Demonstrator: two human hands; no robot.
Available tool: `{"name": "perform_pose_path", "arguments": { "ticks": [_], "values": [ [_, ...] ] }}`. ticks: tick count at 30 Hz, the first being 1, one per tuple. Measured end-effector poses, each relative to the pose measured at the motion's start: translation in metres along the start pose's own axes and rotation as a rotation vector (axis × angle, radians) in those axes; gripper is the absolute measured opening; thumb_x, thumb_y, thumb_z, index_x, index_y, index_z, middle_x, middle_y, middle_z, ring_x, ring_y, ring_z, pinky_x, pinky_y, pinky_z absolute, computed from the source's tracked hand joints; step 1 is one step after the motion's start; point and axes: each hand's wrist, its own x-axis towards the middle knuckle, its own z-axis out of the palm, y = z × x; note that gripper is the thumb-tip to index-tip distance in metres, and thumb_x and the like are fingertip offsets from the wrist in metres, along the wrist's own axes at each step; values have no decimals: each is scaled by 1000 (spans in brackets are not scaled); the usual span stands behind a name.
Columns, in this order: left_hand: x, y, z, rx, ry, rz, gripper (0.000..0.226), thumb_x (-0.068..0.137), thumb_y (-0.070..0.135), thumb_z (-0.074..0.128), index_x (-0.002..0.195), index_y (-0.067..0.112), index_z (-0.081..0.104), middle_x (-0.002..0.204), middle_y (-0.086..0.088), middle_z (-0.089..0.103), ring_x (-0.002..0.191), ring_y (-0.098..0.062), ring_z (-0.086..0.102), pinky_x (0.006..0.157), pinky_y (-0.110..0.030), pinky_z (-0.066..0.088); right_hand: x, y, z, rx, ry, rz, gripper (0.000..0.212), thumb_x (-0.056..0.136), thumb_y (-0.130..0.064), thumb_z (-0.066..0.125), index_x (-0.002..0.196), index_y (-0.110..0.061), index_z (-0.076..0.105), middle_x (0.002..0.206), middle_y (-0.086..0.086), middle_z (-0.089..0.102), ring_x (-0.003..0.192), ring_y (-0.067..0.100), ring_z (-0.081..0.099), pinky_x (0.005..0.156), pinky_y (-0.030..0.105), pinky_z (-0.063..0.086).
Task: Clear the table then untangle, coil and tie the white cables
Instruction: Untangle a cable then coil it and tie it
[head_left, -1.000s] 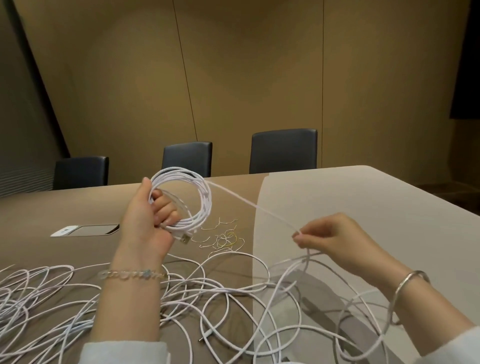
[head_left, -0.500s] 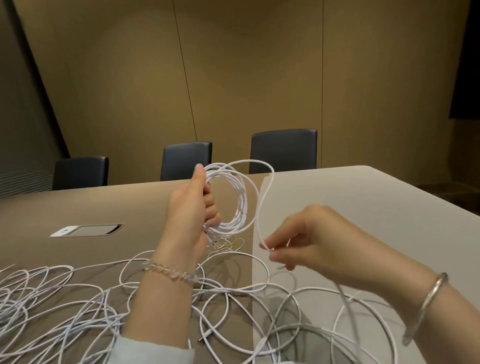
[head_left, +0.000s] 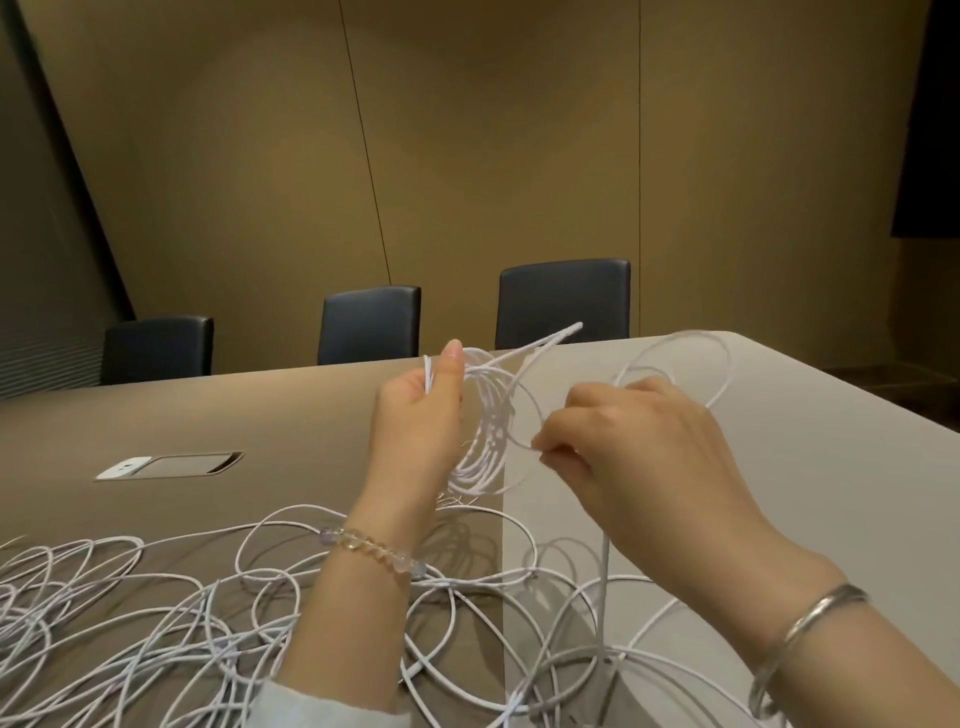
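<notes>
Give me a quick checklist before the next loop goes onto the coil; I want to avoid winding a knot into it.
1. Left hand grips the coil: ok.
2. Right hand pinches the feeding strand: ok.
3. Coil held off the table: ok.
4. Strand running down to the loose cables is free of snags: cannot tell; it drops into overlapping loops.
5. Remaining cables are untangled: not ok, they lie crossed in a heap.
6. Ties within reach: cannot tell; only thin wires show under the coil.

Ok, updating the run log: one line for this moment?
left hand holds coil | right hand pinches strand | tangle on table
</notes>
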Motion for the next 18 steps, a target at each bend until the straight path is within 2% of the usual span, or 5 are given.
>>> {"name": "perform_pose_path", "arguments": {
  "ticks": [5, 9, 11, 14, 18],
  "values": [
    [-7, 11, 4, -109, -311, -298, 51, 72, 63, 72, 59, 21, 47, 46, 8, 30, 36, -8, 25, 34, -19, 25, -2, 3, 14, -31, 111, 62, 19, 66, -8, 87, 74, -20, 75, 68, -1, 66, 55, 24, 55, 62, 31, 47],
    [-9, 13, 2, -85, -530, -403, 45, 63, 47, 86, 65, 15, 55, 49, 7, 30, 37, -7, 23, 33, -17, 26, 0, 10, 17, 158, 170, 111, 9, 77, -14, 81, 80, -19, 74, 72, 0, 68, 56, 21, 57, 57, 27, 44],
    [-8, 11, -2, -122, -549, -403, 30, 73, 27, 82, 67, 12, 57, 47, 7, 30, 35, -5, 23, 31, -16, 25, 1, 14, 19, 347, 149, 133, 9, 81, -18, 77, 89, -22, 74, 81, -4, 70, 64, 13, 59, 59, 25, 48],
    [-3, 8, -8, -184, -468, -380, 21, 85, 10, 69, 67, 11, 57, 45, 7, 30, 34, -4, 24, 31, -16, 24, 2, 20, 24, 532, 40, 140, 25, 80, -20, 78, 96, -33, 64, 93, -16, 60, 82, 2, 54, 72, 7, 41],
    [6, 1, -22, -261, -293, -322, 23, 87, 9, 66, 66, 9, 56, 52, 2, 27, 33, -4, 22, 32, -14, 20, 1, 30, 29, 468, -5, 221, 33, 80, -16, 76, 91, -34, 49, 102, -17, 47, 99, 5, 39, 89, 18, 36]
  ]
}}
